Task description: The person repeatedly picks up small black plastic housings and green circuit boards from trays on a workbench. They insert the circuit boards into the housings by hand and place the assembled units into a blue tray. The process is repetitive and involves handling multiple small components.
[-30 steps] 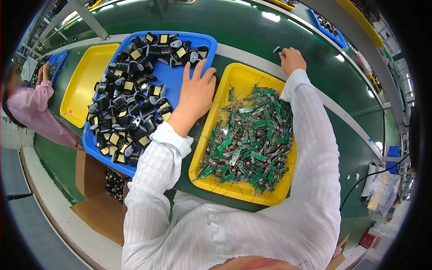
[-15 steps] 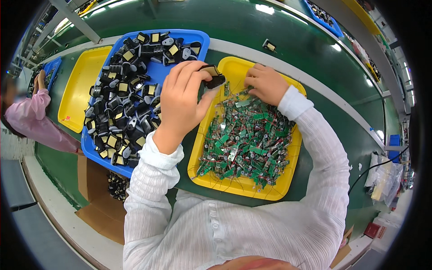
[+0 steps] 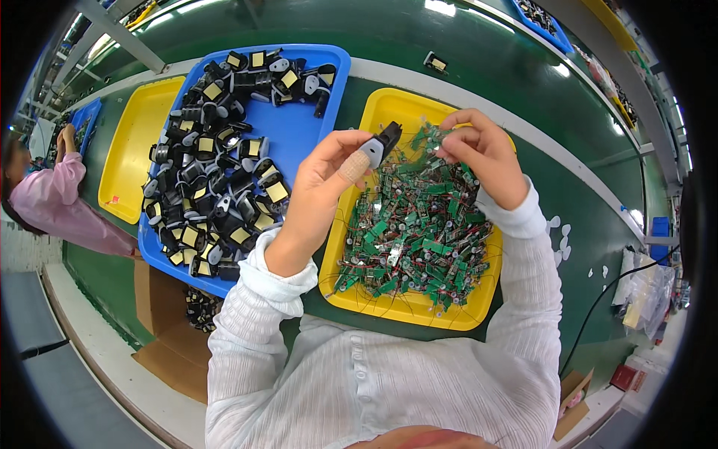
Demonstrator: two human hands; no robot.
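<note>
My left hand (image 3: 318,187), with a tan bandage round the thumb, grips a black plastic housing (image 3: 390,138) with a grey rounded end. It is held above the left edge of a yellow tray (image 3: 389,316). In that tray lies a heap of green circuit boards (image 3: 411,224) with thin red and black wires. My right hand (image 3: 490,159) is closed at the fingertips on a small green circuit board (image 3: 429,141), somewhat blurred, over the tray's far part. To the left, a blue tray (image 3: 280,123) holds many black housings (image 3: 206,146), several with pale yellow pads.
Another yellow tray (image 3: 120,161) lies at far left, near a person in a pink sleeve (image 3: 56,179). One black piece (image 3: 435,63) lies on the green surface beyond. White discs (image 3: 565,238) and plastic bags (image 3: 643,295) are at right; a cardboard box (image 3: 168,352) stands below the blue tray.
My right hand has risen from the heap with a circuit board and shifted right. My left hand has moved slightly right and down, turning the housing so its grey end shows.
</note>
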